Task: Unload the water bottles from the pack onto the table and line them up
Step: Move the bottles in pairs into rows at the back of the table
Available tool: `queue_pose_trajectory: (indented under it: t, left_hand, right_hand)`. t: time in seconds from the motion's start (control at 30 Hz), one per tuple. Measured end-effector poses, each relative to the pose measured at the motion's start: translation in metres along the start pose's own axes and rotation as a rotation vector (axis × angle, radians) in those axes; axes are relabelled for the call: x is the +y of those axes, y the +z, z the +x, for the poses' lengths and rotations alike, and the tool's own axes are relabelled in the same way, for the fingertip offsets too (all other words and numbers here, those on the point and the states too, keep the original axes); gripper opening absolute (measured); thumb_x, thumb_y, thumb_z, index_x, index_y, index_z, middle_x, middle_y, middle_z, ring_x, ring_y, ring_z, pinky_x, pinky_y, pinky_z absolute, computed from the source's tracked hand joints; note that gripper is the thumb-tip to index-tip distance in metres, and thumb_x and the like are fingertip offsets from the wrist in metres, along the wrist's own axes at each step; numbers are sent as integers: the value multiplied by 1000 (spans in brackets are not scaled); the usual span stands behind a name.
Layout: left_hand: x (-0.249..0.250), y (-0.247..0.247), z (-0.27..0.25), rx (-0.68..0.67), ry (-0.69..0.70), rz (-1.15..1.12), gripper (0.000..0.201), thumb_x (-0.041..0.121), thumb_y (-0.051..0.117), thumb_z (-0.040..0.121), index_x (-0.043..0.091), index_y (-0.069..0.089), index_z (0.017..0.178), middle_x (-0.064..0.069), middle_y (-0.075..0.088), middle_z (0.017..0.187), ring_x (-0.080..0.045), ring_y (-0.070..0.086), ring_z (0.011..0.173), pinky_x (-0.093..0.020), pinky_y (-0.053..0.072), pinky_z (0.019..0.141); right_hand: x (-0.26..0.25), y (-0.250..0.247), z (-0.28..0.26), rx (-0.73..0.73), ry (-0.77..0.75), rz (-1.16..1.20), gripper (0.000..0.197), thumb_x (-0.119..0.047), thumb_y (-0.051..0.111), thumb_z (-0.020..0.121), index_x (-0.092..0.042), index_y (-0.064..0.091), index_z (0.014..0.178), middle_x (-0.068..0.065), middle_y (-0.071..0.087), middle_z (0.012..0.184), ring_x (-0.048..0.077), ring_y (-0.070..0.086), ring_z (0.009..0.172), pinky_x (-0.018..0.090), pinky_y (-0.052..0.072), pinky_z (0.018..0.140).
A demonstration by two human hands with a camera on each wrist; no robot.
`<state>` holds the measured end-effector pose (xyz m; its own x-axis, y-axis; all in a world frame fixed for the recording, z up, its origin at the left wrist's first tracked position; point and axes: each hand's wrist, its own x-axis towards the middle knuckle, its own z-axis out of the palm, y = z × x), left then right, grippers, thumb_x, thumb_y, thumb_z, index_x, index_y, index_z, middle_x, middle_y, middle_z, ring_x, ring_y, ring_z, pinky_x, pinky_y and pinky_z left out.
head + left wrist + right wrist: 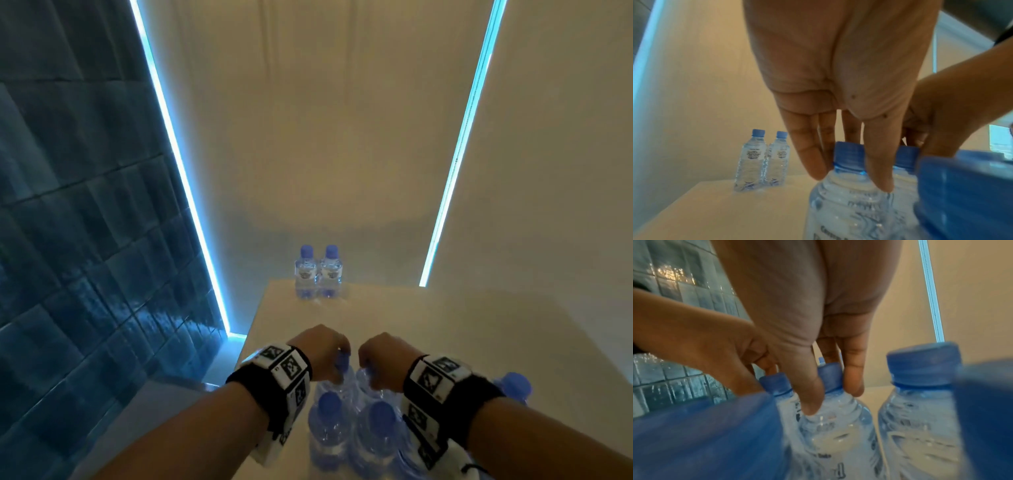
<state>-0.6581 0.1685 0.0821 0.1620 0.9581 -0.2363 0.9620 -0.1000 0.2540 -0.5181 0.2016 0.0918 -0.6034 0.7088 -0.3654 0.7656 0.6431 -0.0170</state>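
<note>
1. Here, head view: left hand (322,346) and right hand (383,356) reach down onto the pack (359,431) at the table (445,335) near edge; two bottles (318,272) stand touching at the far edge.
2. Left wrist view: fingers (807,155) and thumb pinch the left bottle's neck (849,168).
3. Right wrist view: fingers (853,369) and thumb pinch the right bottle's cap (830,378).

1. Dark blue glossy tiled wall (78,205) on the left, catching small highlights.
2. Beige wall panel (325,137) straight ahead, plain and matte.
3. Two bright cyan light strips, left strip (178,164) along the tile edge, right strip (459,150) further over, both slanting inward toward the bottom.
4. Pale floor or ledge (144,411) below the tiles, blurred.
</note>
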Motion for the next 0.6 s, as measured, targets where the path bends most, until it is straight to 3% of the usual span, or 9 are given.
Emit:
queue_pose_trajectory:
  t: [0.17, 0.3, 0.5, 0.6]
  left_hand:
    - [1, -2, 10, 1, 82, 43, 29, 11, 64, 79, 9, 65, 107, -16, 68, 112, -32, 61, 104, -35, 48, 88]
    - [-5, -24, 28, 36, 88, 22, 30, 13, 62, 81, 10, 65, 110, -12, 68, 116, -29, 61, 108, -34, 49, 95]
    - [-3, -70, 82, 199, 47, 14, 31, 7, 59, 85, 9, 63, 115, -9, 69, 112, -25, 59, 111, -34, 41, 105]
    - [0, -81, 118, 214, 25, 36, 32, 0, 53, 87, 5, 61, 117, -11, 67, 117, -26, 57, 114, -32, 41, 102]
  right_hand:
    - [9, -7, 9, 27, -13, 10, 31, -11, 62, 78, -9, 66, 109, 12, 66, 116, 28, 61, 108, 34, 49, 93]
    - [32, -39, 16, 111, -1, 59, 35, -15, 66, 78, -13, 65, 113, 7, 61, 122, 24, 56, 113, 29, 45, 95]
    - [81, -82, 47, 261, 89, 148, 33, -14, 68, 78, -12, 65, 111, 7, 61, 123, 23, 54, 114, 26, 42, 91]
    - [104, -86, 69, 288, 123, 171, 32, -12, 65, 81, -11, 64, 112, 7, 61, 123, 23, 53, 115, 28, 42, 94]
